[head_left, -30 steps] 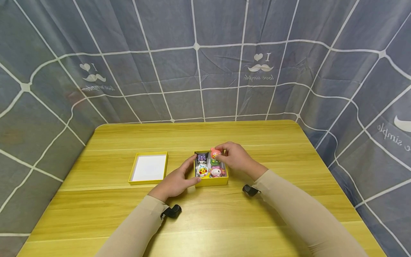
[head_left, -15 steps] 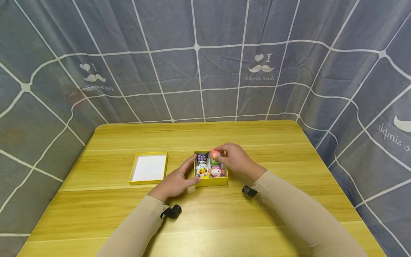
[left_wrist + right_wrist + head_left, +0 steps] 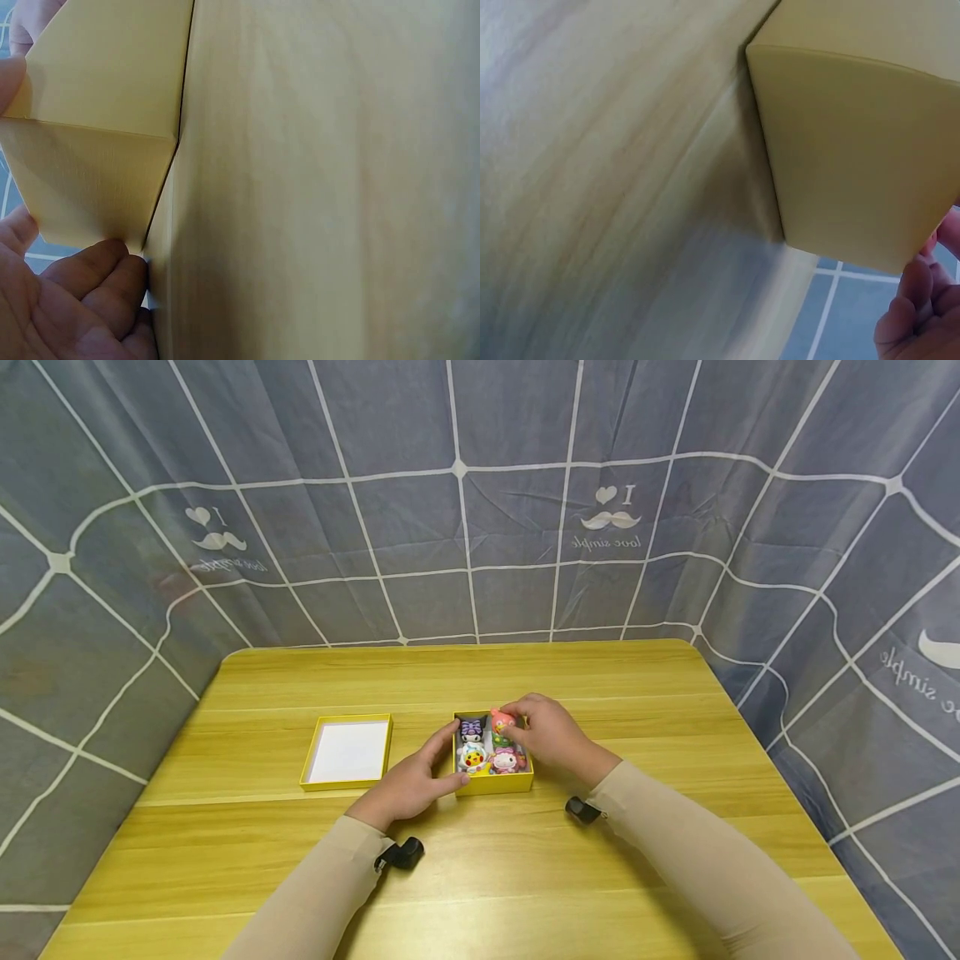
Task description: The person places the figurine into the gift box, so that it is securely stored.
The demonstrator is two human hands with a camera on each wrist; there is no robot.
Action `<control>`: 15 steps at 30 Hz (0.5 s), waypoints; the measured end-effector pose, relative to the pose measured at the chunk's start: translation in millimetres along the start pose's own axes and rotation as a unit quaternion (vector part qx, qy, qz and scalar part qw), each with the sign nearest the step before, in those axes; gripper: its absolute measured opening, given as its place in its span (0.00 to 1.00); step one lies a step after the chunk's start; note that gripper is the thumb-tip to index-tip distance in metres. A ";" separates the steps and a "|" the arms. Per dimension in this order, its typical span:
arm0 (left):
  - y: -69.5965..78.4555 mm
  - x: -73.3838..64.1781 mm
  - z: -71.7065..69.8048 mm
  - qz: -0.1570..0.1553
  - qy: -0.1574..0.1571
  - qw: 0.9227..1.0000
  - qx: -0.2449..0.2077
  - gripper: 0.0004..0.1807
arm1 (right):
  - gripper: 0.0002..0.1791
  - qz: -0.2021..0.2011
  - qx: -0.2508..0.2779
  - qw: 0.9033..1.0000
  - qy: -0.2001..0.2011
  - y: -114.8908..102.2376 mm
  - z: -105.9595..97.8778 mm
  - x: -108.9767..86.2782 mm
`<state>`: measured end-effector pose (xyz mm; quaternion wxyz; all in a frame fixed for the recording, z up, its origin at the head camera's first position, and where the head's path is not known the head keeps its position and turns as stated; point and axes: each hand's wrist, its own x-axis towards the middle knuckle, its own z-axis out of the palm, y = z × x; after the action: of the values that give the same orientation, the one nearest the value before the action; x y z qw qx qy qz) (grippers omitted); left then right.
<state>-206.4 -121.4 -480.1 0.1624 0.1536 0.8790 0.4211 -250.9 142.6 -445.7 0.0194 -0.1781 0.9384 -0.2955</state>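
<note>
A small yellow box (image 3: 492,784) stands on the table, holding several toy figurines. My left hand (image 3: 409,785) grips its left side, thumb at the near corner and index finger at the far one; in the left wrist view more fingers bend against the box wall. Between the thumb and fingers of my right hand (image 3: 553,727) is a pink figurine (image 3: 502,720) with green below, at the far right of the box. Beside it sits a purple-and-black figurine (image 3: 471,731). Nearer are a white-hooded yellow figurine (image 3: 473,758) and a pink-and-white one (image 3: 506,761).
Left of the box lies a yellow lid (image 3: 347,752), its white inside facing up. The wooden table (image 3: 480,877) ends at a grey checked curtain (image 3: 510,527) at the back and sides.
The pink figurine has sunk slightly lower into the box, the right hand moving a little with it. Left hand, box and lid stay where they were.
</note>
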 end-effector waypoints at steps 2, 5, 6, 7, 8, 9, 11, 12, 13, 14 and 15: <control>-0.8 -0.1 0.1 0.003 -0.001 1.000 -0.001 0.51 | 0.22 -0.002 -0.008 1.000 0.001 -0.8 1.2 -1.1; -1.1 -0.5 0.1 0.004 -0.002 1.000 -0.003 0.51 | 0.22 -0.007 -0.019 1.000 0.006 -1.6 3.3 -2.4; -1.2 -0.5 0.2 0.005 -0.002 1.000 -0.002 0.51 | 0.21 -0.011 -0.024 1.000 0.009 -1.5 4.0 -2.8; -1.3 -0.5 0.1 0.005 -0.002 1.000 -0.002 0.51 | 0.21 -0.015 -0.027 0.999 0.013 -1.3 4.8 -3.0; -1.2 -0.6 0.1 0.004 -0.002 1.000 -0.001 0.51 | 0.20 -0.019 -0.031 0.999 0.017 -0.9 5.8 -3.0; -1.1 -0.6 0.1 0.006 -0.001 1.000 -0.001 0.51 | 0.20 -0.023 -0.036 0.999 0.020 -0.7 6.7 -3.3; -1.1 -0.6 0.1 0.007 0.000 1.000 0.001 0.51 | 0.20 -0.032 -0.046 0.998 0.027 -0.7 8.3 -4.1; -0.9 -0.7 0.0 0.006 -0.001 1.000 0.002 0.51 | 0.19 -0.035 -0.050 0.998 0.029 -0.5 9.2 -4.3; -0.9 -0.7 0.1 0.006 -0.001 1.000 0.002 0.51 | 0.19 -0.037 -0.052 0.997 0.031 -0.4 10.1 -4.5; -1.2 -0.6 0.2 0.006 -0.001 1.000 0.003 0.51 | 0.19 -0.039 -0.055 0.997 0.032 -0.4 10.8 -4.7; -1.6 -0.5 0.3 0.007 0.000 1.000 0.003 0.51 | 0.19 -0.039 -0.056 0.997 0.032 -0.6 11.4 -5.1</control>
<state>-206.0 -122.3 -481.6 0.1596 0.1601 0.8792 0.4194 -244.3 137.7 -455.1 -0.0324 -0.2060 0.9459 -0.2484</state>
